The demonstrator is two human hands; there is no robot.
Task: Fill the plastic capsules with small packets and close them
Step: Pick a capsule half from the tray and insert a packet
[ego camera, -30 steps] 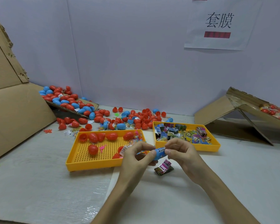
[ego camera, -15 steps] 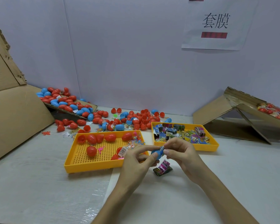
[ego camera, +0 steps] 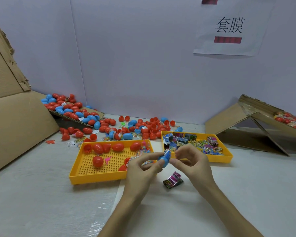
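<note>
- Hands meet in mid-air over the surface. The left hand pinches the blue capsule between thumb and forefinger. The right hand, fingers curled, pinches the same capsule from the opposite side.
- Edge of a small packet shows at the capsule's upper end, by the right forefinger. It looks like it is being tucked in before closing. Cannot tell whether one half or both halves are in the grip.
- Capsule sits between both sets of fingertips, off the surface. Probably one hand steadies while the other presses.
- Loose packet lies on the surface just below the right hand, not touching it. Likely next in line.
- Packet tray is just beyond the right hand.
- Capsule tray, with red capsules in it, is beyond the left hand. Stock sits on each hand's own side.
- Heap of capsules lies further beyond both.
</note>
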